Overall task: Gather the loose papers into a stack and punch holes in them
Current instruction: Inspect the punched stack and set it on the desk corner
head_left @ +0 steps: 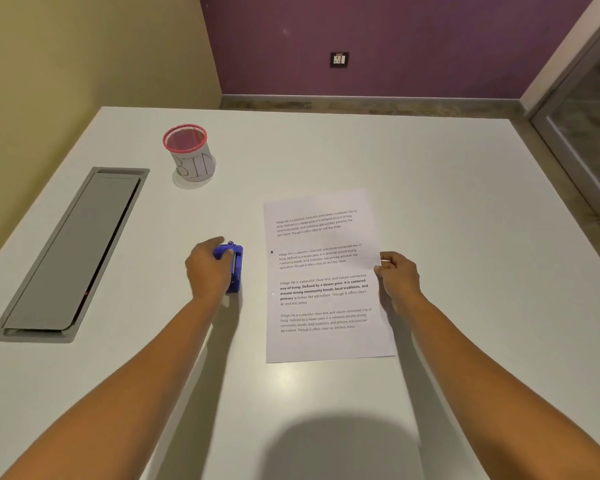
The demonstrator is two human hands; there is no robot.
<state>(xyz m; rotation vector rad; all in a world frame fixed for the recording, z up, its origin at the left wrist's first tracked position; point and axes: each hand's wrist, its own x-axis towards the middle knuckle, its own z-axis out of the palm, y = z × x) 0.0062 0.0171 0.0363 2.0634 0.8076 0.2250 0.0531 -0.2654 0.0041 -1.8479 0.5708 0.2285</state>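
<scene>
Blue punch (pixel 235 266) lengthwise, left hand (pixel 207 268) grips | right hand (pixel 397 273) pinches papers (pixel 326 278)

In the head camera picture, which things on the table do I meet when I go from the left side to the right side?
Cable hatch → bin → left hand on the blue punch → papers → right hand at the papers' right edge.

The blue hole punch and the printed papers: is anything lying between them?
Nothing. In the head view, only bare white table separates the hole punch from the papers.
</scene>
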